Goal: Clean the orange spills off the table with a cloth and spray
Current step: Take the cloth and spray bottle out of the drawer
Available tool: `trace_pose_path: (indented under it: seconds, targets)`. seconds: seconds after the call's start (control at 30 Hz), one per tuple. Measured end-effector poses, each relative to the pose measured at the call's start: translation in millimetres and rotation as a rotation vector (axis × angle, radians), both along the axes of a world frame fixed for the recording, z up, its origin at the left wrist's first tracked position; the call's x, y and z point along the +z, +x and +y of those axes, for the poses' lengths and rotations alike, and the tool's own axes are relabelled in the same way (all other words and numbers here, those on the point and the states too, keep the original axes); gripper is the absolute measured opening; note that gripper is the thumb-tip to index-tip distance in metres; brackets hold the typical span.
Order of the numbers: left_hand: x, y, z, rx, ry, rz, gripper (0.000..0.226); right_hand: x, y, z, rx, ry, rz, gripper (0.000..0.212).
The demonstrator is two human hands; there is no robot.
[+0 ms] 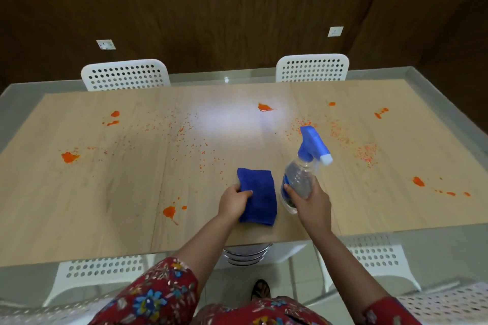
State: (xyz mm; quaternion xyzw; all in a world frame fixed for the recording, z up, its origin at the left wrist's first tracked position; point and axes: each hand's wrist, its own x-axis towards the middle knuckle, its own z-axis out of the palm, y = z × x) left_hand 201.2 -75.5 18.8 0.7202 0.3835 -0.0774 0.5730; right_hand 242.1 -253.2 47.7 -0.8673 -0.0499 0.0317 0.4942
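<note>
A folded blue cloth (260, 196) lies on the wooden table (105, 192) near its front edge, and my left hand (233, 202) grips its left side. My right hand (310, 199) holds a clear spray bottle (299, 179) with a blue trigger head (314, 145), tilted with the nozzle pointing right. Orange spills dot the table: a blob at front left of the cloth (169, 211), one at far left (69, 157), one at the back middle (264, 107), one at right (418, 181). Fine orange specks spread across the middle.
Two white perforated chairs stand at the far side (124, 74) (313, 67). More white chairs sit at the near side (100, 270) (375, 256). A dark wood wall lies behind. A bright light glare falls on the table's back middle.
</note>
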Motion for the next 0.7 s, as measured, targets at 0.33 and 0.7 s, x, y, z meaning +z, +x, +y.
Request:
trace_pose_path:
  seconds: [0.33, 0.7]
  targets:
    - [50, -100, 97, 0.617, 0.198, -0.317, 0.021, 17, 1, 104, 0.405, 0.291, 0.174, 0.042]
    - [56, -256, 221, 1.194, 0.275, -0.316, 0.011, 16, -107, 357, 0.819, 0.341, 0.37, 0.036]
